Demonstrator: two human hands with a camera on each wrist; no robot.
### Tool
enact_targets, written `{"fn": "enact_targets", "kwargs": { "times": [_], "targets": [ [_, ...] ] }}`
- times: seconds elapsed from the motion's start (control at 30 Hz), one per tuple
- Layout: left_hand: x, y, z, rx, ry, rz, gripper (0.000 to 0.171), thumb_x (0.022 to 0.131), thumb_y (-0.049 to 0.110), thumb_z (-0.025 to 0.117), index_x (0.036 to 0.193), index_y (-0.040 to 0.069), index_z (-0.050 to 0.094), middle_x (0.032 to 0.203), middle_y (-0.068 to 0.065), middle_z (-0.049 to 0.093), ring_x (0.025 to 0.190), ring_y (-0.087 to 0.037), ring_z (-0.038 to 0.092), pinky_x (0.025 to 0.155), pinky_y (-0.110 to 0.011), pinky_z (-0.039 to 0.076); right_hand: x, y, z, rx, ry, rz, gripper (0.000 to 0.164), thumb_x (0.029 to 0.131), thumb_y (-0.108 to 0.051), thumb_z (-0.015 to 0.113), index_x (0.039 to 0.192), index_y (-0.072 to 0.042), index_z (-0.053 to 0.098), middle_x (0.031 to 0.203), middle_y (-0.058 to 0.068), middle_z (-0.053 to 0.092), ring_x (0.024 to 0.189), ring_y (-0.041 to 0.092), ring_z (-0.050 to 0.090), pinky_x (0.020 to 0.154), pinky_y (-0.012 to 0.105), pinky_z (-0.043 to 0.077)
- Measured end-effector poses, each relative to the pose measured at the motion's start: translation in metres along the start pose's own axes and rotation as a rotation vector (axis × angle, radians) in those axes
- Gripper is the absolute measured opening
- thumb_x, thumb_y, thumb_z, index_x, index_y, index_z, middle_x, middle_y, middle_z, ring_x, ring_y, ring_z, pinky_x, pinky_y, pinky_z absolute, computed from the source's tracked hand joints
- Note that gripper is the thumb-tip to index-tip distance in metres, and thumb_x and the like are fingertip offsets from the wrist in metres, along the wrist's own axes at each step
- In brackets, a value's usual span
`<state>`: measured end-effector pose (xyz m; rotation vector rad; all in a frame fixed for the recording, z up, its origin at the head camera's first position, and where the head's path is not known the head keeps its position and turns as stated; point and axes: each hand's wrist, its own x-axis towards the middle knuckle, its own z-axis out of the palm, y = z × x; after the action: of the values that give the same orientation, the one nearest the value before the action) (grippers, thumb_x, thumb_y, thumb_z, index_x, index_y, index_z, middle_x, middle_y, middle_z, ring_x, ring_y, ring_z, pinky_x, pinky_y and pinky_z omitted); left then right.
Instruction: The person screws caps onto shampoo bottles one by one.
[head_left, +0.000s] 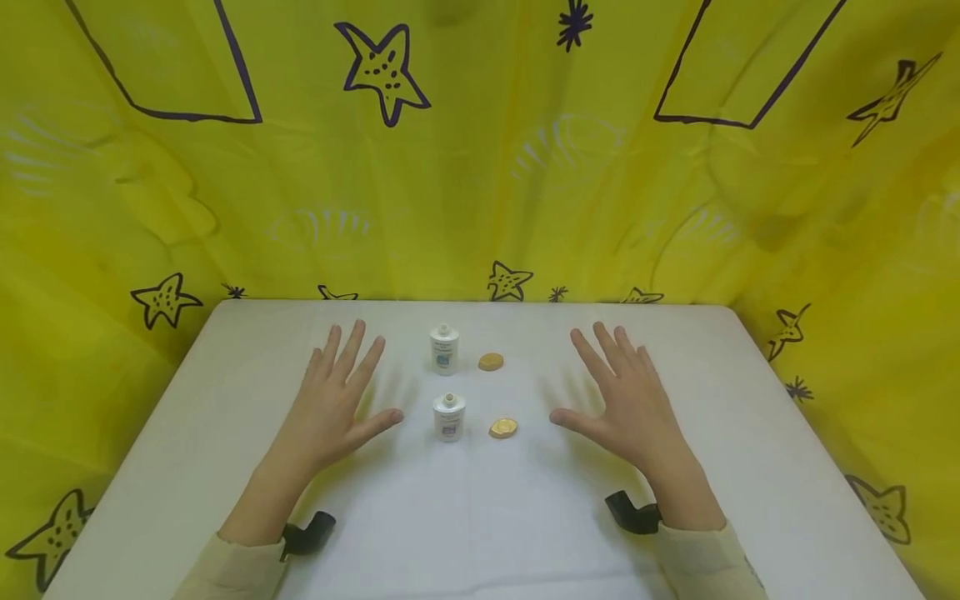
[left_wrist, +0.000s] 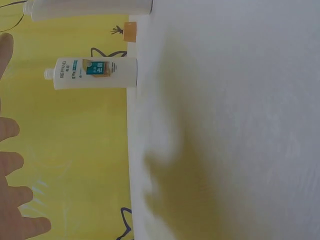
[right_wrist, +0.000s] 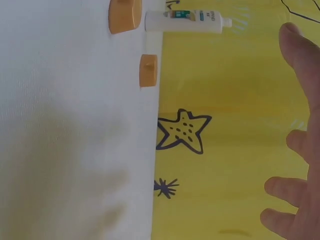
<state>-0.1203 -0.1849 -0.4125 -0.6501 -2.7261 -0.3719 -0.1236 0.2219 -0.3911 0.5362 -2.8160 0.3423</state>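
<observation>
Two white bottles without caps stand upright in the middle of the table, the far bottle (head_left: 444,350) behind the near bottle (head_left: 449,418). To their right lie two orange-gold caps, a far cap (head_left: 491,362) and a near cap (head_left: 503,428). My left hand (head_left: 333,408) is spread out to the left of the bottles and holds nothing. On the other side, right of the caps, my right hand (head_left: 630,400) is spread too, its fingers straight and touching none of these things. In the left wrist view a bottle (left_wrist: 95,73) shows its printed label.
The table (head_left: 465,533) has a white cover. A yellow curtain (head_left: 450,183) with starfish drawings hangs behind it and along both sides. Each wrist carries a black camera mount, one on the left (head_left: 309,533) and one on the right (head_left: 633,514).
</observation>
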Motion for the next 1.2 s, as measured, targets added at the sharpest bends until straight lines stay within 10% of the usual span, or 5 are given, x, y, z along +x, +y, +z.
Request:
{"fn": "enact_targets", "kwargs": {
  "times": [1.2],
  "targets": [
    [-0.004, 0.034, 0.014, -0.303, -0.137, 0.016, 0.091, 0.089, 0.06, 0.064, 0.16, 0.022, 0.022, 0.167, -0.003, 0.017, 0.151, -0.033, 0.02, 0.114, -0.059, 0.032, 0.0, -0.043, 0.027, 0.125, -0.134, -0.164, 0.1, 0.078, -0.062, 0.076, 0.158, -0.032, 0.025, 0.162, 0.008, 0.031, 0.148, 0.037, 0.027, 0.118, 0.06, 0.022]
  ]
}}
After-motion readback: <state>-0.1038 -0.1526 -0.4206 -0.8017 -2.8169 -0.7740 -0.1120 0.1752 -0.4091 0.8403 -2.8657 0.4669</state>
